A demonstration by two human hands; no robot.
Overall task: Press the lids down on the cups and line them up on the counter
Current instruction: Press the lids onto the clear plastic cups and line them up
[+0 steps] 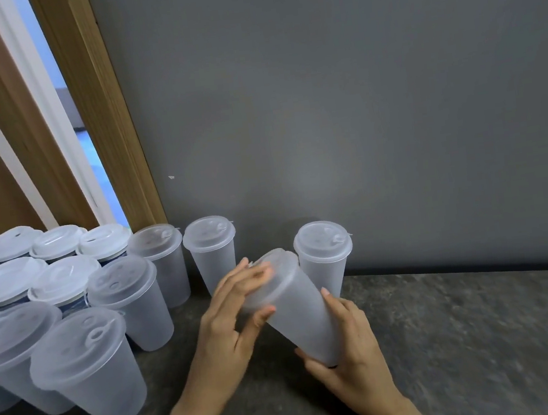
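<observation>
Above the counter, both hands' grip round a tilted cup.

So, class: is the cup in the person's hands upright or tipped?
Tipped: the held cup leans, lid end up-left against the left hand, base in the right hand.

Held cup: frosted, translucent white, no print; its lid the same milky tone. Cup at the wall: same frosted white, lid matching. Cluster of lidded cups at left: frosted translucent white in front; toward the back, lids of opaque white over cups showing dark blue below the rim. Table: dark grey-brown, mottled stone pattern with lighter flecks. Wall: flat mid grey, one small pale chip mark. Wooden trim: light brown with grain, white strip beside it, bluish gap between.
</observation>
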